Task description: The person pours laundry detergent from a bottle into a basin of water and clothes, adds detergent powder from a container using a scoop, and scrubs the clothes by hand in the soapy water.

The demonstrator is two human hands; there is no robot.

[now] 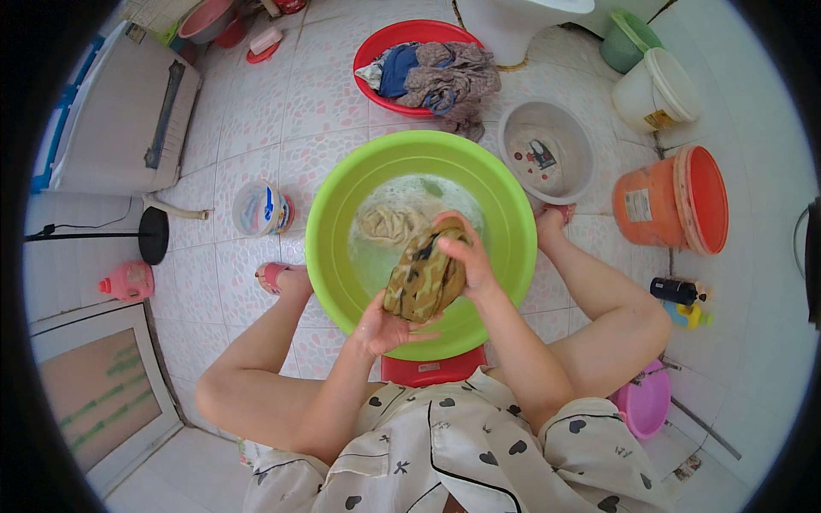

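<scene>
A bunched camouflage-patterned cloth point(424, 272) is held above a large green plastic basin point(327, 211). My right hand point(467, 253) grips its upper right part, the thumb on top. Under its lower left end lies my left hand point(388, 327), palm up with the fingers stretched out beneath the cloth. Inside the basin is sudsy water point(378, 269), and a wet beige cloth point(391, 221) floats in it, just beyond the held one. The fingertips beneath the camouflage cloth are partly hidden.
Beyond the basin stands a red basin point(365, 90) of clothes, with a grey basin point(580, 154) to its right. An orange bucket point(648, 202) and a lidded white bucket point(648, 90) line the right wall. At left are a small clear tub point(250, 208) and a pink detergent bottle point(131, 281).
</scene>
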